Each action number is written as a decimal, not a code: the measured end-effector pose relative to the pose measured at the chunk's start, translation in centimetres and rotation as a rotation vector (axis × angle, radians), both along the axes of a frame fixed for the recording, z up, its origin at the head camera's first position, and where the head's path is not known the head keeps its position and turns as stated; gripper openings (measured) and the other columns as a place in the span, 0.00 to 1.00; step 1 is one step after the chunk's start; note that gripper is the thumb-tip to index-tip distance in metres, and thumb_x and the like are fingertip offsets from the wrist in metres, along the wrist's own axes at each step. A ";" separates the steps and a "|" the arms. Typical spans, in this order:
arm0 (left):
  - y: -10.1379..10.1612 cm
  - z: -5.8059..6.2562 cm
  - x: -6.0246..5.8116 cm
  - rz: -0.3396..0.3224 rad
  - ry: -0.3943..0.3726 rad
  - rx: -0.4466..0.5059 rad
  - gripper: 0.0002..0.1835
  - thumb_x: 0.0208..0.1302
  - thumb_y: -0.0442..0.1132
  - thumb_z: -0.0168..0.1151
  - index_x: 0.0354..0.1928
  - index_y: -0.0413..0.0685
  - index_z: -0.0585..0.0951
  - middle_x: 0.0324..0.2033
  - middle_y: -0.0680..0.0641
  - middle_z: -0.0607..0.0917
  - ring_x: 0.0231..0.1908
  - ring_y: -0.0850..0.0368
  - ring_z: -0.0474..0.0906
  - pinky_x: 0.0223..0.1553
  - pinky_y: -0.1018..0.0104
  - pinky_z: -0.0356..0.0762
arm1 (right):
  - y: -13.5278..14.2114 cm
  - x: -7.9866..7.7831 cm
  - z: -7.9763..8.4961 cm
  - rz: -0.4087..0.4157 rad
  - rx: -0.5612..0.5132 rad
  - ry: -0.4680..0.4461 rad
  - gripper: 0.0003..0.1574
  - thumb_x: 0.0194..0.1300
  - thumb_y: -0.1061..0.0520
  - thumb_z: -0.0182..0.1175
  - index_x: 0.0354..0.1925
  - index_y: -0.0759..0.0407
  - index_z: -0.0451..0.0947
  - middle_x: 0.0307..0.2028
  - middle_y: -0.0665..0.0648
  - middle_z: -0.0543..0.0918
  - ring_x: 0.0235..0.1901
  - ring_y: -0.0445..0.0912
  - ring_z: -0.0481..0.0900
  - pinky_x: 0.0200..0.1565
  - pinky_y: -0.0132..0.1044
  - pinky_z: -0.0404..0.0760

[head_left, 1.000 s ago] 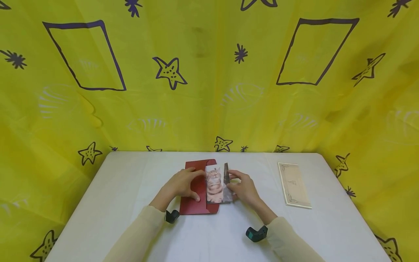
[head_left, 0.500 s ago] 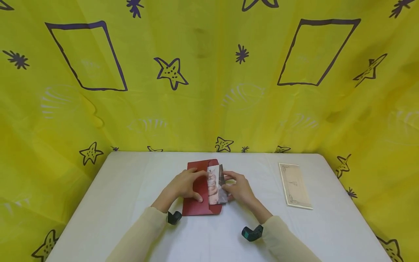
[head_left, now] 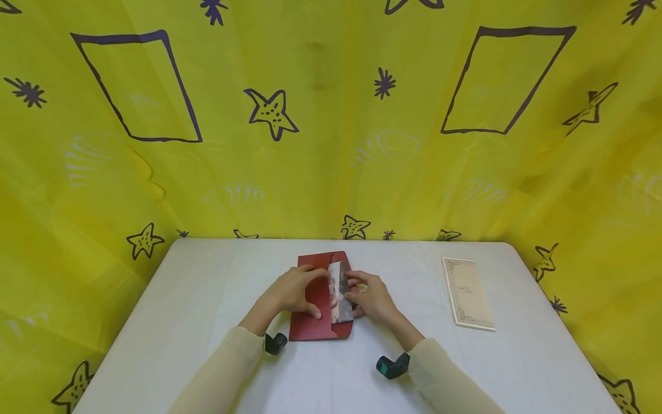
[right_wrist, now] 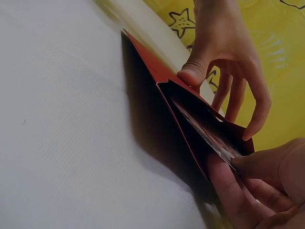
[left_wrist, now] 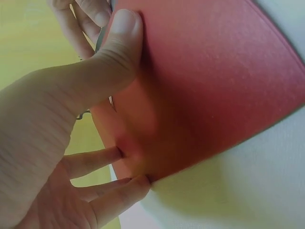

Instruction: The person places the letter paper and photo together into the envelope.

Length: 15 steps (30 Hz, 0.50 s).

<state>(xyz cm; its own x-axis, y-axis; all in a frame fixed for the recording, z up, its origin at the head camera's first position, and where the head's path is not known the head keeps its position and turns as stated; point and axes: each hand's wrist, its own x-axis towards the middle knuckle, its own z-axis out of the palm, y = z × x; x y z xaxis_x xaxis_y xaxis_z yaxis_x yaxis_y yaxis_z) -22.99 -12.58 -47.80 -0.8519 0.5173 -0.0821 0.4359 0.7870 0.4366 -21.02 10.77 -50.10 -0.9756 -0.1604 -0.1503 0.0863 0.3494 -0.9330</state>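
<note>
A red envelope (head_left: 310,330) lies on the table with its opening toward the right; its mouth gapes in the right wrist view. A photo (head_left: 336,311) with a cat on it sits partly inside that mouth, its right part sticking out. My left hand (head_left: 292,290) holds the envelope, thumb on its front and a fingertip at the mouth's edge. In the left wrist view the other fingertips of the left hand (left_wrist: 62,105) touch the envelope's far edge. My right hand (head_left: 373,299) pinches the photo's outer edge between thumb and fingers. The photo's inner part is hidden.
Farther right on the white table (head_left: 207,287) lies a flat cream card (head_left: 468,293) with an ornate printed border. A yellow curtain (head_left: 320,172) with star drawings hangs behind the table and along its sides.
My right hand has moved left with the photo, and less of the photo shows outside the envelope. The left hand keeps its hold on the envelope.
</note>
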 end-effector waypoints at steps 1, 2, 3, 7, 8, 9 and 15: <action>0.0 0.0 0.0 -0.003 -0.001 0.004 0.44 0.42 0.57 0.84 0.66 0.66 0.76 0.67 0.40 0.74 0.63 0.37 0.72 0.58 0.41 0.78 | 0.0 0.0 0.0 0.003 -0.005 -0.003 0.32 0.64 0.69 0.68 0.66 0.58 0.77 0.51 0.60 0.81 0.26 0.46 0.83 0.24 0.43 0.86; 0.0 0.0 -0.1 -0.005 -0.003 0.006 0.44 0.42 0.57 0.84 0.66 0.66 0.76 0.68 0.40 0.74 0.63 0.37 0.72 0.58 0.41 0.78 | 0.0 -0.1 -0.1 0.007 -0.009 -0.003 0.32 0.64 0.69 0.68 0.66 0.58 0.77 0.51 0.60 0.81 0.26 0.46 0.83 0.24 0.43 0.86; 0.0 0.0 -0.1 -0.007 -0.004 0.008 0.45 0.42 0.57 0.84 0.66 0.66 0.76 0.68 0.40 0.73 0.63 0.37 0.72 0.58 0.40 0.78 | 0.0 -0.1 -0.1 0.009 -0.011 -0.005 0.32 0.65 0.69 0.68 0.66 0.58 0.77 0.51 0.60 0.81 0.26 0.46 0.83 0.24 0.43 0.86; 0.1 0.1 -0.2 -0.002 -0.009 0.008 0.45 0.42 0.57 0.84 0.66 0.67 0.76 0.68 0.40 0.73 0.64 0.37 0.71 0.59 0.40 0.78 | 0.0 -0.3 -0.3 0.015 -0.029 -0.017 0.32 0.65 0.68 0.68 0.66 0.58 0.76 0.51 0.59 0.81 0.29 0.46 0.83 0.25 0.42 0.86; 0.1 0.1 -0.2 0.000 -0.010 0.003 0.45 0.42 0.57 0.84 0.67 0.67 0.76 0.69 0.40 0.73 0.64 0.37 0.71 0.59 0.40 0.78 | 0.0 -0.4 -0.4 0.018 -0.034 -0.018 0.32 0.65 0.69 0.68 0.66 0.59 0.76 0.51 0.59 0.81 0.29 0.46 0.83 0.25 0.42 0.87; 0.1 0.2 -0.2 0.002 -0.009 0.000 0.45 0.43 0.57 0.84 0.67 0.67 0.76 0.69 0.40 0.73 0.64 0.37 0.70 0.59 0.40 0.78 | 0.0 -0.4 -0.4 0.020 -0.041 -0.020 0.32 0.65 0.69 0.68 0.66 0.59 0.76 0.51 0.60 0.81 0.29 0.47 0.84 0.25 0.43 0.87; 0.3 0.4 0.0 0.008 -0.009 -0.025 0.44 0.42 0.58 0.85 0.66 0.67 0.76 0.67 0.41 0.73 0.63 0.38 0.72 0.57 0.39 0.79 | -0.4 -0.4 -0.7 0.056 -0.056 -0.017 0.33 0.65 0.68 0.68 0.67 0.60 0.74 0.51 0.62 0.81 0.32 0.48 0.84 0.27 0.43 0.87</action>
<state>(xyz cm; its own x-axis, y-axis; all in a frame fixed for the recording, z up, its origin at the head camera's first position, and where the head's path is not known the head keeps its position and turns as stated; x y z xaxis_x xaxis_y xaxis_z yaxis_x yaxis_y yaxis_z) -22.96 -12.32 -47.44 -0.8553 0.5080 -0.1020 0.4256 0.8011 0.4209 -21.41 10.37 -50.82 -0.9623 -0.2230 -0.1556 0.0838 0.3012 -0.9499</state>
